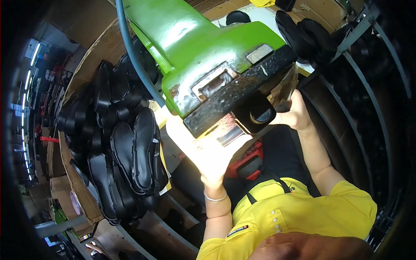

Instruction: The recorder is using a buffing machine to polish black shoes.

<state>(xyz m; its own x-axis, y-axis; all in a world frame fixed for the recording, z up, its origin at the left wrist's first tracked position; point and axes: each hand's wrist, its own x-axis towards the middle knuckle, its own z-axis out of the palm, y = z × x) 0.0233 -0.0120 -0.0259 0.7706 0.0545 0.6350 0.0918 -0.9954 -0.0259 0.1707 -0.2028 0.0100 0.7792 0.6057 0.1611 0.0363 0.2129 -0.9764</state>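
A green machine head [208, 52] with a black lower edge hangs over my hands. My left hand [206, 149] is under its left side, washed out by a bright light; its thumb points right, and the other fingers are lost in the glare and behind the machine. At the right end of the head, my right hand [297, 113] is closed, thumb and fingers pinched around a dark piece [284, 106] mostly hidden by the machine. A black block with a round opening [261, 114] sits below the head between my hands.
Several black shoe soles [143, 145] are piled in a cardboard box [86, 197] on the left. More dark soles [299, 37] lie on a white surface at the back right. A grey-blue hose [134, 56] runs down beside the machine. Curved metal rack bars [364, 91] stand at right.
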